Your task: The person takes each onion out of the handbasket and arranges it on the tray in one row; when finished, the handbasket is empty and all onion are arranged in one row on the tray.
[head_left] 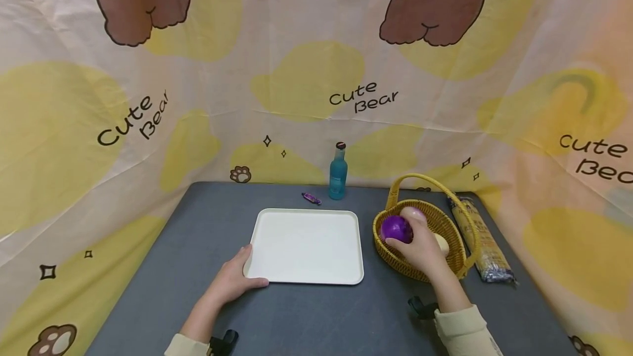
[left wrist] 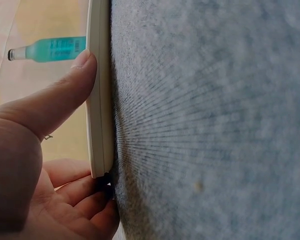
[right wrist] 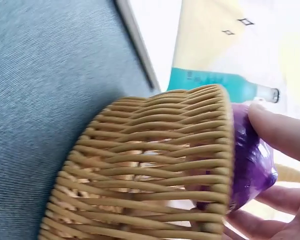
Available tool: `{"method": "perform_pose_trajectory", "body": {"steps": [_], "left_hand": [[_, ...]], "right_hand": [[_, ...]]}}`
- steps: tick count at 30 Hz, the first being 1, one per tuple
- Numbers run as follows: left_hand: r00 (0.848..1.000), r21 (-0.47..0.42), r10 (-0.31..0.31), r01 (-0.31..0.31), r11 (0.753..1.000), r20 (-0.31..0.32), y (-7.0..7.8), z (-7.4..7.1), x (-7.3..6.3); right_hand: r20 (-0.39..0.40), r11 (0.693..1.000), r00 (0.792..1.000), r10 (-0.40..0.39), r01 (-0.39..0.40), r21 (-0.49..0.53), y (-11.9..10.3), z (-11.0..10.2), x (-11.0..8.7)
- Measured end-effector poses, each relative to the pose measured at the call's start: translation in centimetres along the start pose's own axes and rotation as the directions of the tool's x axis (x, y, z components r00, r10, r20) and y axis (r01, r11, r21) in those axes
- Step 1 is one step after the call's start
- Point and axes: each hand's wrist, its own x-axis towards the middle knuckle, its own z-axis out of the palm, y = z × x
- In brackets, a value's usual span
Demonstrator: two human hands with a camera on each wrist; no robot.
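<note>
In the head view a white tray [head_left: 306, 246] lies on the table, with my left hand [head_left: 237, 276] at its near left corner. The left wrist view shows the thumb [left wrist: 77, 80] over the tray's rim [left wrist: 97, 100] and the fingers curled at its corner. My right hand [head_left: 422, 243] reaches into a yellow wicker basket [head_left: 390, 254] and grips a glossy, round purple onion-like item [head_left: 395, 229]. In the right wrist view that item shows a small pointed tip at the basket's rim. A pale pink round thing [head_left: 413, 213] and a cream-coloured one [head_left: 442, 244] are also in the basket.
Behind the tray stands a bottle of blue liquid [head_left: 338, 174], with a purple-wrapped candy [head_left: 311, 198] to its left. A long yellow packet [head_left: 484, 243] lies right of the basket, whose handle [head_left: 430, 179] arches upward. A printed cloth hangs behind the grey table [head_left: 306, 317].
</note>
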Motion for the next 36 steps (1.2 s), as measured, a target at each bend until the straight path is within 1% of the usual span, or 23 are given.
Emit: {"method": "perform_pose_trajectory", "body": {"steps": [8,13,20,27,29,34,36], "left_hand": [[1.0,-0.016,0.005,-0.005,1.0,-0.001,0.0,-0.1,-0.1],[1.0,-0.015,0.004,-0.004,1.0,0.001,0.1,-0.2,-0.1],[1.0,-0.022,0.0,0.0,1.0,0.006,-0.2,-0.1,0.0],[1.0,-0.021,-0.014,0.014,1.0,0.01,0.0,-0.1,0.1],[1.0,-0.022,-0.012,0.012,1.0,0.008,0.0,-0.1,0.1],[1.0,-0.019,-0.008,0.008,1.0,0.013,0.0,-0.1,0.0],[1.0,-0.018,-0.008,0.008,1.0,0.016,-0.1,-0.2,-0.1]], "right_hand": [[-0.057,0.998,0.998,-0.041,0.044,0.044,-2.1,-1.1,-0.9],[-0.073,0.996,0.996,-0.052,0.057,0.065,-3.2,-1.5,-1.2],[-0.079,0.995,0.996,-0.044,0.051,0.09,-4.5,-1.4,-1.2],[-0.121,0.991,0.988,-0.093,0.104,0.087,-5.2,-0.8,-1.0],[-0.116,0.989,0.988,-0.102,0.113,0.095,-5.4,-0.7,-1.0],[-0.072,0.986,0.993,-0.091,0.101,0.135,-6.3,-0.1,-0.8],[-0.065,0.984,0.993,-0.094,0.102,0.144,-6.6,0.2,-0.8]]}}
